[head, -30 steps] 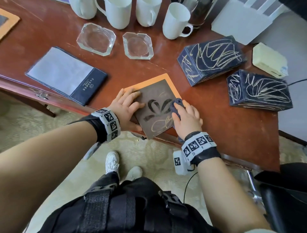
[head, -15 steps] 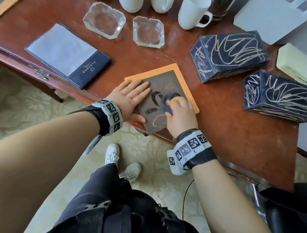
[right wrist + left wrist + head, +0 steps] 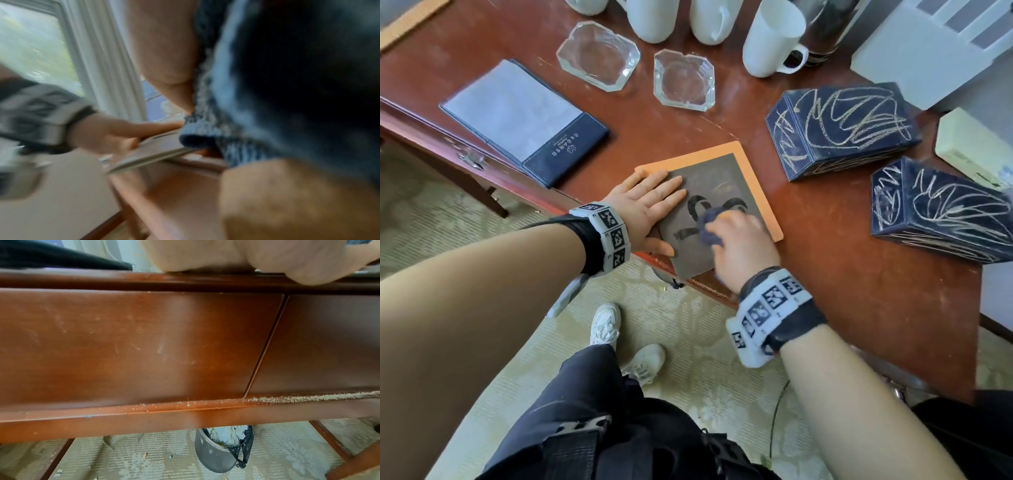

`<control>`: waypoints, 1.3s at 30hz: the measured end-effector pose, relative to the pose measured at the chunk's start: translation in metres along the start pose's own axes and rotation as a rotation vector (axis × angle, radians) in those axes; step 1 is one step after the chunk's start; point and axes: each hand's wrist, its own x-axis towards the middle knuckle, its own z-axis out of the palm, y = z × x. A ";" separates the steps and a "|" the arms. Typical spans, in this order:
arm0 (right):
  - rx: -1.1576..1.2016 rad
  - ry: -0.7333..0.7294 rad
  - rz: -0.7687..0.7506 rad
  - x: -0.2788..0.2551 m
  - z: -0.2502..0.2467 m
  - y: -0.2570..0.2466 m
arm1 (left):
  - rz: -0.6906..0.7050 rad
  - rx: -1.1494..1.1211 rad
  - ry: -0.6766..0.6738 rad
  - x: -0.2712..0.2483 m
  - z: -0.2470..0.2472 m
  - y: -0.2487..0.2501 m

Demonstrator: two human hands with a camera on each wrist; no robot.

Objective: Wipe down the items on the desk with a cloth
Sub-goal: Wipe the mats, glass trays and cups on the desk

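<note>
Two hands on orange-edged board (image 3: 753, 178)

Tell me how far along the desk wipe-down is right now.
Done: nothing looks finished. In hand: the left hand lies flat on the orange-bordered brown board, steadying it, while the right hand rubs a bunched blue knitted cloth over its dark marks. Left: the two navy boxes with yellow scribbles; whether the glass ashtrays, white mugs and navy folder need wiping, I cannot tell.
</note>
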 end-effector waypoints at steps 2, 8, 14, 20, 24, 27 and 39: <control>0.062 -0.027 -0.135 -0.003 0.007 -0.015 | -0.004 0.008 -0.015 0.000 -0.002 0.001; 0.045 0.089 0.269 0.000 -0.005 0.020 | 0.000 -0.012 -0.009 0.002 0.000 -0.002; 0.035 -0.106 -0.210 -0.024 0.009 -0.011 | -0.002 0.011 -0.006 0.001 0.000 -0.001; 0.031 0.063 0.317 -0.012 -0.006 0.033 | 0.017 -0.029 -0.002 0.002 0.001 -0.003; 0.043 -0.046 -0.100 -0.024 0.010 -0.005 | 0.007 -0.017 -0.002 0.001 0.000 -0.001; 0.077 -0.073 -0.052 -0.013 0.013 0.013 | 0.000 -0.018 0.006 0.001 -0.001 -0.001; 0.121 -0.145 -0.163 -0.028 0.010 -0.004 | -0.010 -0.011 0.019 0.000 0.000 0.000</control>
